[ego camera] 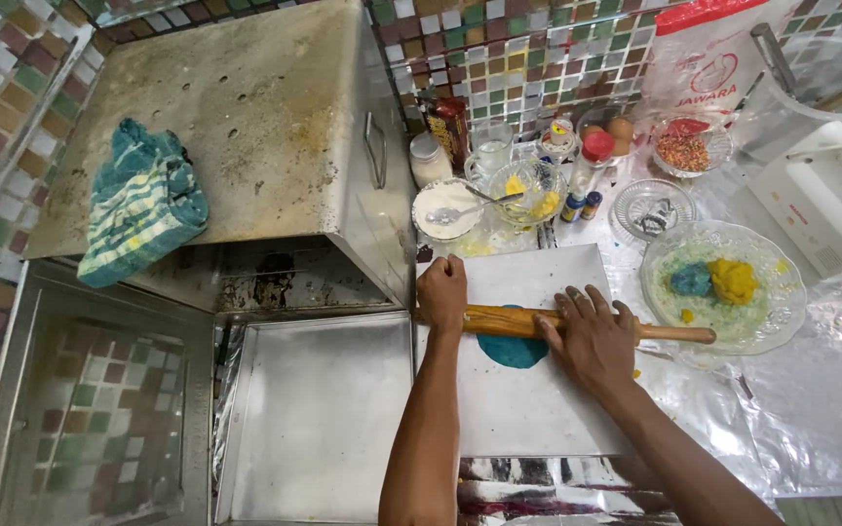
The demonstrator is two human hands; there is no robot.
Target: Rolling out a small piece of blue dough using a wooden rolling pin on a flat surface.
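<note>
We see both hands on a wooden rolling pin (577, 324) that lies crosswise over a flattened piece of teal dough (513, 348) on a white board (538, 409). The left hand (442, 292) is curled into a fist over the pin's left end, knuckles up. The right hand (592, 336) lies flat on the middle of the pin, fingers spread and stretched out, palm pressing down rather than wrapping around it. The pin's right handle sticks out past the board and reaches the edge of a clear glass plate (777, 312), which holds a blue lump of dough (691, 281) touching a yellow lump (734, 281). Behind the board stand a small bowl of white flour with a spoon (448, 208), a glass bowl with yellow bits (528, 190) and a dish of coloured sprinkles (684, 151). To the left of the board sits a shallow metal baking tray (319, 419), and further back a steel box oven (246, 107) with a green striped cloth (143, 205) lying on top. Shiny foil (811, 409) covers the counter on the right.
</note>
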